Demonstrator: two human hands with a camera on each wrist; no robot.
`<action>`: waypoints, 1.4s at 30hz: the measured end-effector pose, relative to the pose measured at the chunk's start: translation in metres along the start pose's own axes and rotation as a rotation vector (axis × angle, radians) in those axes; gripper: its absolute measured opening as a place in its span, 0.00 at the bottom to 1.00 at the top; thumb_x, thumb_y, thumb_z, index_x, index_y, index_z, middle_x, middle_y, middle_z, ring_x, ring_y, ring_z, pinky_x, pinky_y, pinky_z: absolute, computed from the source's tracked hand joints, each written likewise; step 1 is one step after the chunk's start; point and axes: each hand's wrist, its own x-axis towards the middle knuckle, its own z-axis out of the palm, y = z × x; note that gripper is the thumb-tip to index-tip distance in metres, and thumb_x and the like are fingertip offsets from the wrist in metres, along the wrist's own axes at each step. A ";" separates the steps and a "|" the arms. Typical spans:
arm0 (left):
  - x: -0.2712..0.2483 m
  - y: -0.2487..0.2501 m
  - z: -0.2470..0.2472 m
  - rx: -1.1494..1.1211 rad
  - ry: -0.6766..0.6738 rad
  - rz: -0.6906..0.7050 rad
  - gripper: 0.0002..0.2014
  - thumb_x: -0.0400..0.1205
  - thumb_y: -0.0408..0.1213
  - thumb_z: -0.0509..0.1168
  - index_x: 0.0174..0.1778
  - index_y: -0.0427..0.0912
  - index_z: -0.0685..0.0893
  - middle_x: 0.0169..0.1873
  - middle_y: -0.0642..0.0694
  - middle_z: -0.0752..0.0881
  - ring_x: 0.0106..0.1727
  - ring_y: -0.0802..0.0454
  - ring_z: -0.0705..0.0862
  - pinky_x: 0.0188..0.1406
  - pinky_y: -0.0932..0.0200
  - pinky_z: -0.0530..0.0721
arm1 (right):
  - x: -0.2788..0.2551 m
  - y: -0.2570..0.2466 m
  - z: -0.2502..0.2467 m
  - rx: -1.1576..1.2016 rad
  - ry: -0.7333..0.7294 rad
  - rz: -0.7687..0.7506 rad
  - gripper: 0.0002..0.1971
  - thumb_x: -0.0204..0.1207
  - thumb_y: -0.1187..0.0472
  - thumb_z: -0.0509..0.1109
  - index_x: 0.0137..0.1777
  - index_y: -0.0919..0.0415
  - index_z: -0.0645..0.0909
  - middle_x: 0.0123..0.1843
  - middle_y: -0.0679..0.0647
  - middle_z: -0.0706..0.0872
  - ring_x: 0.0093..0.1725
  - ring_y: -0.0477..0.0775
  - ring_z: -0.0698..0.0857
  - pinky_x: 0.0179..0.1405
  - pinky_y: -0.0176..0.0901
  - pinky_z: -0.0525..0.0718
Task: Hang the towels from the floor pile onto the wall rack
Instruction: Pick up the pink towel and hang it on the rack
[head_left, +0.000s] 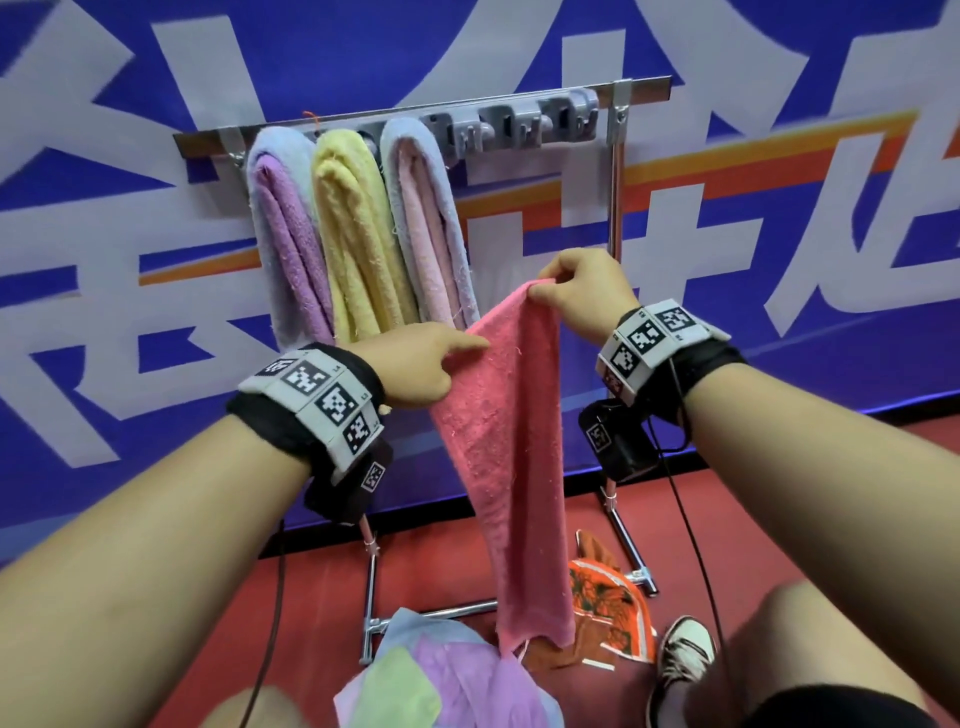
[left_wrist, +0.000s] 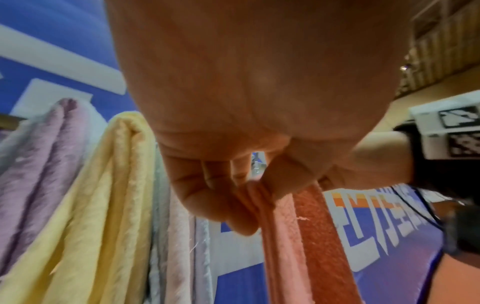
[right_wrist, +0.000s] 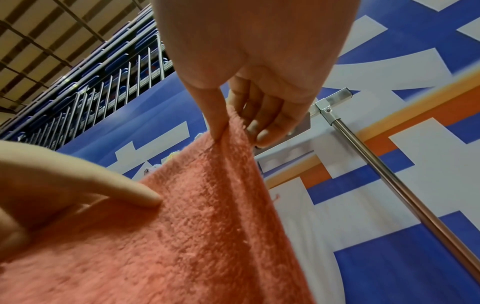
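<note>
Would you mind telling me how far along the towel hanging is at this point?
Three towels already hang on the rack: a purple towel, a yellow towel and a pale pink towel. In hand is the pink towel, pinched by the left hand and right hand, not yet on a hook. The floor pile and an orange cloth remain.

Three towels (head_left: 363, 228) hang on the rack (head_left: 618, 156); one pink towel (head_left: 514, 441) held.
</note>
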 end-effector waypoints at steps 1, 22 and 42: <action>0.001 -0.002 0.001 -0.039 0.012 -0.039 0.36 0.75 0.23 0.55 0.80 0.55 0.67 0.76 0.48 0.73 0.74 0.51 0.72 0.64 0.69 0.67 | -0.001 0.001 -0.001 0.005 -0.011 -0.007 0.07 0.71 0.61 0.74 0.34 0.54 0.81 0.31 0.43 0.81 0.33 0.41 0.79 0.30 0.28 0.72; 0.002 0.002 -0.006 -1.109 0.327 -0.232 0.33 0.74 0.11 0.54 0.74 0.41 0.74 0.47 0.36 0.79 0.35 0.47 0.76 0.36 0.54 0.75 | -0.042 -0.041 0.048 0.318 -0.257 0.000 0.11 0.69 0.68 0.74 0.31 0.53 0.79 0.35 0.49 0.86 0.44 0.56 0.88 0.53 0.61 0.86; -0.011 0.001 -0.011 -1.441 0.579 -0.153 0.10 0.78 0.19 0.66 0.40 0.37 0.87 0.51 0.40 0.90 0.46 0.51 0.89 0.49 0.61 0.87 | -0.041 -0.069 0.034 0.637 -0.271 0.076 0.09 0.73 0.77 0.69 0.51 0.70 0.87 0.49 0.62 0.88 0.48 0.60 0.89 0.50 0.45 0.89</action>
